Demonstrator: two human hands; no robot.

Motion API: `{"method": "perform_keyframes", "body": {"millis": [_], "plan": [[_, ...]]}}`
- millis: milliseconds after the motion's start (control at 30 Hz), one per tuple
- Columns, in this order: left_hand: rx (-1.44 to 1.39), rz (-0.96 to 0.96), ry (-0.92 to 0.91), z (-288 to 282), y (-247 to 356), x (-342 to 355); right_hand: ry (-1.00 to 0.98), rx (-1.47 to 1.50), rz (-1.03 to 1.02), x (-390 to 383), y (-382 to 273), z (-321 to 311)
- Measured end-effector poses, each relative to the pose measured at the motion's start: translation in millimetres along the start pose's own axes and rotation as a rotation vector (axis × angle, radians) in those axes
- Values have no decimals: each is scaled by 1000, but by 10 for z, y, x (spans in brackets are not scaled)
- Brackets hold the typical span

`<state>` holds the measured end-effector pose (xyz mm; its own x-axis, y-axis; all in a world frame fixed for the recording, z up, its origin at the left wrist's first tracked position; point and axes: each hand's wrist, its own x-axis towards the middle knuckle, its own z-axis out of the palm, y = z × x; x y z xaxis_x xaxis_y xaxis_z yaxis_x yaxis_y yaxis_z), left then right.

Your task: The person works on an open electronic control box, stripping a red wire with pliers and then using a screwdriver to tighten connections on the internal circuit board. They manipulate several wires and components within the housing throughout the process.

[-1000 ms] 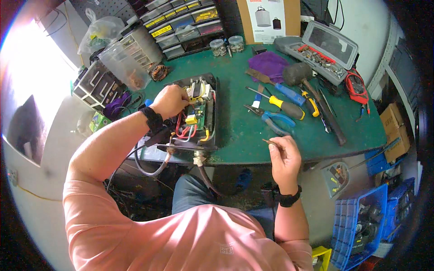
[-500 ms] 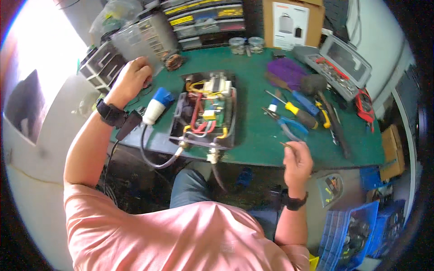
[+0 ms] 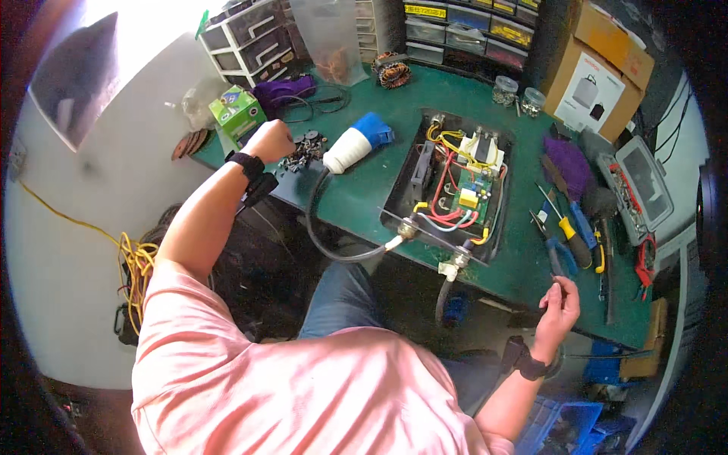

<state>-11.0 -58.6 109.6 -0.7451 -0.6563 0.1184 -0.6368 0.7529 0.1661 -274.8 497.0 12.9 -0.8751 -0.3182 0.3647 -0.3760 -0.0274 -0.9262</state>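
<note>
My left hand point(image 3: 271, 142) is closed in a fist at the table's left edge, beside a pile of small dark and metal parts point(image 3: 305, 151); its fingers hide anything inside. My right hand point(image 3: 560, 303) is at the front edge, fingers drawn together just below the blue-handled pliers point(image 3: 558, 254). Whatever it may pinch is too small to make out. Between the hands lies an open dark housing point(image 3: 418, 221) with a green circuit board point(image 3: 476, 186) and red, yellow and grey wires. A black cable point(image 3: 312, 220) joins it to a blue-and-white plug point(image 3: 355, 144).
A green box point(image 3: 238, 112) stands behind my left hand. Along the right are a yellow-black screwdriver point(image 3: 576, 241), a hammer point(image 3: 607, 265), a purple cloth point(image 3: 569, 165) and a grey toolbox point(image 3: 635, 189). A copper coil point(image 3: 392, 72) and drawer cabinets point(image 3: 466, 34) line the back.
The view has swung left, so the bench sits farther right and the green box and parts pile show. My left hand has come down beside the pile, its fingers more tightly closed.
</note>
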Motion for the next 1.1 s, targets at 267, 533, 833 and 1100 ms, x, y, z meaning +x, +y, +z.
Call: {"method": "perform_keyframes", "body": {"millis": [267, 533, 833, 1100], "plan": [[-84, 20, 415, 102, -93, -220, -43, -61, 3, 39, -364, 89], [-270, 49, 826, 708, 422, -952, -416, -529, -400, 836, -1508, 620], [-277, -3, 880, 919, 474, -706, -594, -953, -409, 1526, -1174, 1406], [-192, -35, 810, 933, 468, -708, -652, -994, -392, 1555, -1031, 1579]]}}
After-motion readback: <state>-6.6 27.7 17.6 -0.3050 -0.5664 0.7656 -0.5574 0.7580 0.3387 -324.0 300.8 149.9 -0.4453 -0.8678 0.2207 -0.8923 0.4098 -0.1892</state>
